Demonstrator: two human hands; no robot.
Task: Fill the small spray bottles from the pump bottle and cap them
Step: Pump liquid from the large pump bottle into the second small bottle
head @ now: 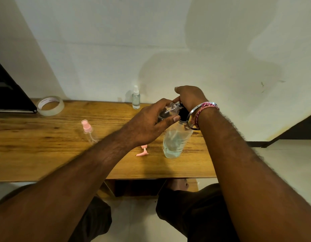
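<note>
While both hands, left (pixel 151 124) gripping 1 small bottle (pixel 170 110), right (pixel 189 96) clasping 1 pump bottle (pixel 175 142), 2 spray bottles (pixel 136 99) stand apart.

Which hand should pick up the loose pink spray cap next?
Left, probably. The left hand holds only the small bottle and sits nearest the pink spray cap on the table. The right hand is atop the pump bottle.

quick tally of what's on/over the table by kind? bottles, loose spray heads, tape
Small spray bottles: 3 – white-capped one by the wall, pink-capped one lying down, open one in the left hand
Pump bottle: 1, right hand on its top
Loose pink spray head: 1
Tape roll: 1
Total: 6
</note>
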